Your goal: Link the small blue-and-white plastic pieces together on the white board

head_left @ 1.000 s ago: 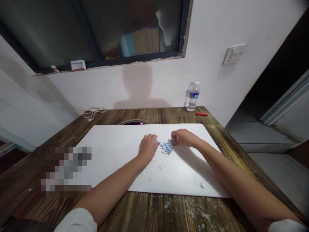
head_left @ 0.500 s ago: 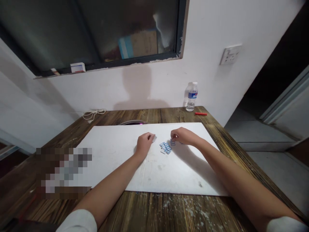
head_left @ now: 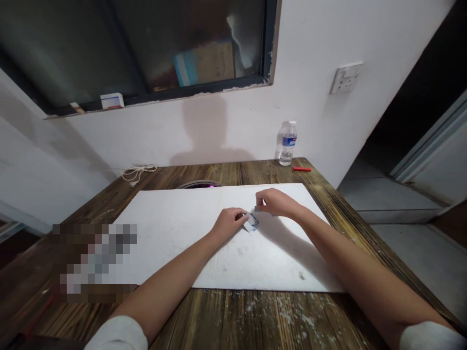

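Observation:
Over the white board, my left hand is closed in a pinch on a small whitish box-like piece. That piece covers part of a little pile of flat blue-edged pieces. To the right, slightly farther from me, my right hand pinches a small dark-blue-edged piece between thumb and finger. The exact kind of these pieces is too small to make out.
The board lies on a dark wooden table. Along its back stand a water bottle, a red stick-like object and a coiled cable. A round dark object shows behind the board. A blurred patch covers the left.
My left hand has moved right and toward me with the whitish piece, which now overlaps the pile. My right hand has shifted slightly, still pinching a blue-edged piece.

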`<state>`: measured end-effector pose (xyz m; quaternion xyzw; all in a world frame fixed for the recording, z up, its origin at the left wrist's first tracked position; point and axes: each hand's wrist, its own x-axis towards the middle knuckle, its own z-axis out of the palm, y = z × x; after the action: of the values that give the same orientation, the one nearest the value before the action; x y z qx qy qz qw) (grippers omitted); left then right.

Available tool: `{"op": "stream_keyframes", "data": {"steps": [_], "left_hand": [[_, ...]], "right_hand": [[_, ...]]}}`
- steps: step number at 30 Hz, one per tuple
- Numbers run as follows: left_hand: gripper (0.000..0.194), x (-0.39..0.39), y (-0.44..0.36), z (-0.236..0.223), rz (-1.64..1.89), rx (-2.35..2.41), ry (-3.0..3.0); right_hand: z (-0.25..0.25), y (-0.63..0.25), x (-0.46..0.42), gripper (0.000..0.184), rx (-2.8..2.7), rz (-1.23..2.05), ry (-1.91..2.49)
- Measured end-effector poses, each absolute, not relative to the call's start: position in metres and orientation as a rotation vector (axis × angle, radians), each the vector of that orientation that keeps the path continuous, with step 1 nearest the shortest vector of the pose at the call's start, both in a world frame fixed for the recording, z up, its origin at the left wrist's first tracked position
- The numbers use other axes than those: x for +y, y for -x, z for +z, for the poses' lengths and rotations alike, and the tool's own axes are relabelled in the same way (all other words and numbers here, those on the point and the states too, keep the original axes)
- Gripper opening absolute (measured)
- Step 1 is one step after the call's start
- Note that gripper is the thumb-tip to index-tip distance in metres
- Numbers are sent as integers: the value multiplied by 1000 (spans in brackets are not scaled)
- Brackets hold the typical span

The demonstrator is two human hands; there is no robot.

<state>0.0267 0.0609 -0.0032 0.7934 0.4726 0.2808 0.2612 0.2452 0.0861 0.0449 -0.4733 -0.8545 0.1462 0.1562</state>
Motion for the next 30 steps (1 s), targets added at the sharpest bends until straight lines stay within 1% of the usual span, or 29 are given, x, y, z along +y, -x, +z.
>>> {"op": "stream_keyframes", "data": {"steps": [5,11,13,16,19,22,27,30], "left_hand": [[21,63,-28,-7,719,1445,-2329],[23,66,-24,-7,975,1420,-2193],[23,65,-23,-4,993,1377,-2218],[21,61,-24,1,932,1201,-2355],[20,58,-24,3,786,954,-2546],[21,57,-23,1,624,843,-2656],[22,60,-21,0,533,850,-2658],[23,60,-22,1,510,861,-2652]], "right_hand": [[44,-239,82,12,-2465,475,1018],[36,-231,83,9,-2740,663,847],[38,-237,87,12,-2696,669,906],[44,-256,95,16,-2568,533,1145],[46,-276,103,32,-2611,423,1450],[40,-288,108,46,-2656,305,1669],[27,-288,111,48,-2707,333,1741],[26,-287,113,40,-2741,367,1722]]}}
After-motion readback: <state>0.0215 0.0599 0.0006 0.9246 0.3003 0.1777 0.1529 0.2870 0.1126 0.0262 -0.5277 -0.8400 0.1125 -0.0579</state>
